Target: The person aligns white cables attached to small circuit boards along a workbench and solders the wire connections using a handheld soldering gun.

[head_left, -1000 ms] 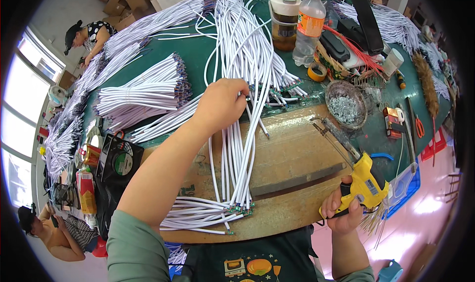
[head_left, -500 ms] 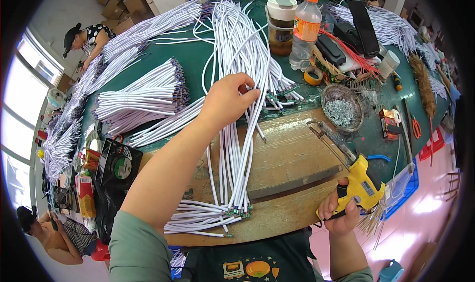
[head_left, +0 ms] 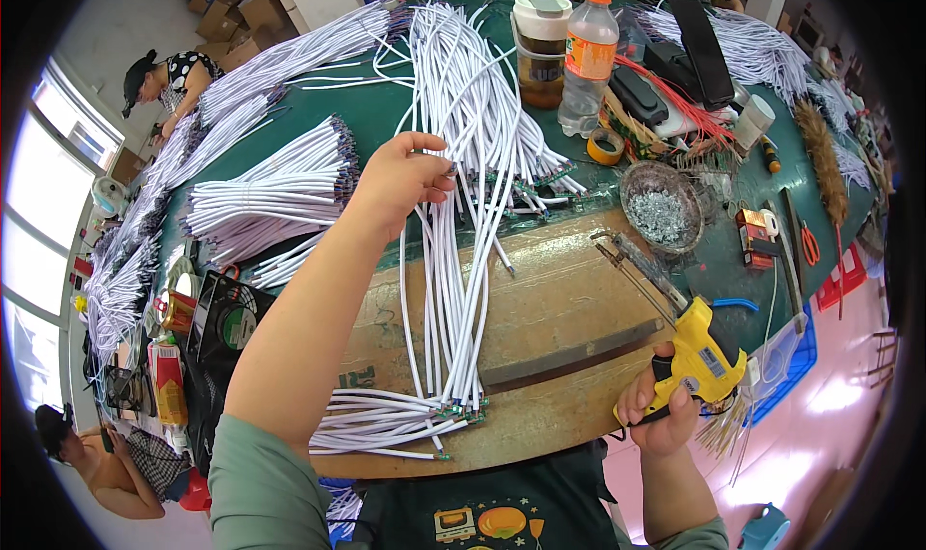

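My left hand (head_left: pixel 407 182) reaches over the long pile of white cables (head_left: pixel 463 78), thumb and fingertips pinched at a white cable; a small dark tip shows at the fingers. More white cables run from under the hand toward me. Their green-tipped ends lie by a loose row of white cables (head_left: pixel 386 423) at the board's near edge. In my right hand (head_left: pixel 661 410) is a yellow pistol-shaped soldering gun (head_left: pixel 702 357), gripped by the handle. Its metal tip and thin feed tube point up and left over the brown board (head_left: pixel 569 290), clear of the cables.
A grey metal bar (head_left: pixel 574 352) lies across the board. To the right are a bowl of metal bits (head_left: pixel 659 213), yellow tape (head_left: pixel 606 146), a bottle (head_left: pixel 586 68) and a cup (head_left: pixel 540 53). A cable bundle (head_left: pixel 275 188) and a black fan (head_left: pixel 230 323) are left. Two people sit farther left.
My left hand has moved left across the pile, from its right part to its left side. The right hand and soldering gun stay nearly in place.
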